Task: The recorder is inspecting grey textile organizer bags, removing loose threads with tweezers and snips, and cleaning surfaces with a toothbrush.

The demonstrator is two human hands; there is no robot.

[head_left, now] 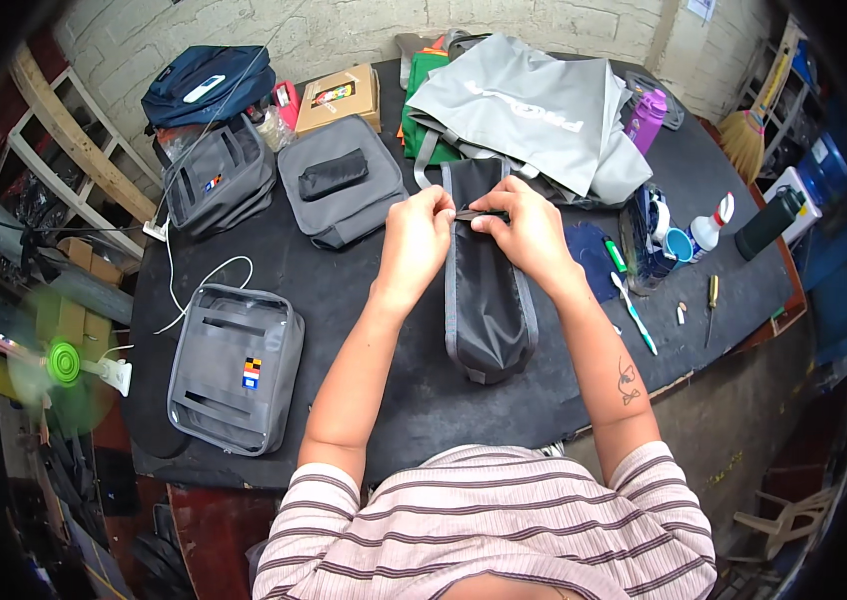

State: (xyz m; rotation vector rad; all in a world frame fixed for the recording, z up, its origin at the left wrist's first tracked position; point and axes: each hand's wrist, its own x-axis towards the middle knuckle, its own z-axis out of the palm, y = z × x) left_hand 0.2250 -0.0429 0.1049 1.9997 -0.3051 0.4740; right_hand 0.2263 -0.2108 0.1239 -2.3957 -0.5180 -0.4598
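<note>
Left hand (416,238) and right hand (532,228) are both pinching a thin strip (465,214) across the grey-trimmed black pouch (489,300), which sits on the black table (409,390) between the forearms. Looks like fiddly strip-handling, can't tell if it's a zip; next move probably needs steady fingertips.

Bare table (339,310) offered a passage between the clear case (234,370) and the left arm (349,385); farther back, the grey case (329,215) blocked that lane; narrow gaps ran along both sides of the pouch (489,300), inside the arms; beyond it, the silver bag (534,110) barred the way; past the right arm (599,345), the toothbrush (636,315) lay low in the path, the spray bottle (706,232) stood upright behind; open table remained between toothbrush and screwdriver (712,300).
</note>
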